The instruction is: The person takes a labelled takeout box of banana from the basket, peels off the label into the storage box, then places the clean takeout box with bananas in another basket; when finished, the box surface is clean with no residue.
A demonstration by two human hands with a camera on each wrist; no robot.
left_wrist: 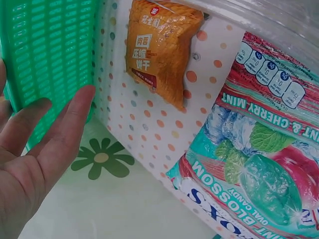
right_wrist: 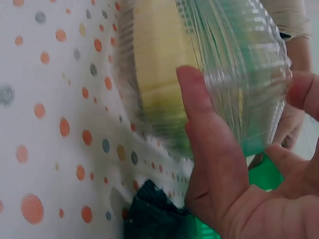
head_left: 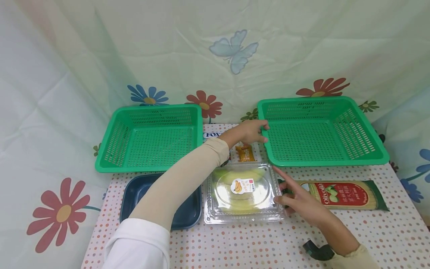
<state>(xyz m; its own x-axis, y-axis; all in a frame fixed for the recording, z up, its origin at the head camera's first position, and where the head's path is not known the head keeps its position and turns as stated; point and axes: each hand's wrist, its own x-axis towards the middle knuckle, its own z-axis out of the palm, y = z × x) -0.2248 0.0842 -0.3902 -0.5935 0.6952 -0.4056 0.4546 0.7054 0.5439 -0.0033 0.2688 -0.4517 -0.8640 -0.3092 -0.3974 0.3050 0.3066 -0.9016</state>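
Right now the person's left hand (head_left: pixel 250 131) reaches across the desk (head_left: pixel 235 239) to the near-left corner of the right green basket (head_left: pixel 322 130); its grip closes on the basket's rim, thumb on top and fingers curled underneath. The left wrist view shows those fingers (left_wrist: pixel 65 129) lying nearly straight against the basket's slotted wall (left_wrist: pixel 45 45). The basket itself sits at the far right of the desk, its left edge beside an orange snack packet (head_left: pixel 244 152) that lies flat on the dotted cloth.

The right hand (head_left: pixel 299 201) rests at the right edge of a clear plastic clamshell box (head_left: pixel 242 192), which stands in the middle of the desk and holds pale yellow fruit under a banana sticker. Its grip is spread and loose: the index finger stretches along the box's right side and the thumb (right_wrist: pixel 209 139) presses against the ribbed corner of the lid, with the other fingers apart from it.

Left of the box, a dark blue tray (head_left: pixel 137 194) lies partly under the left forearm. Behind it stands a second green basket (head_left: pixel 151 136). A mint candy bag (left_wrist: pixel 259 164) lies between the two baskets, mostly hidden in the head view. To the right of the box, a long pasta packet (head_left: pixel 346 194) with a red label lies flat, just beside the right hand.
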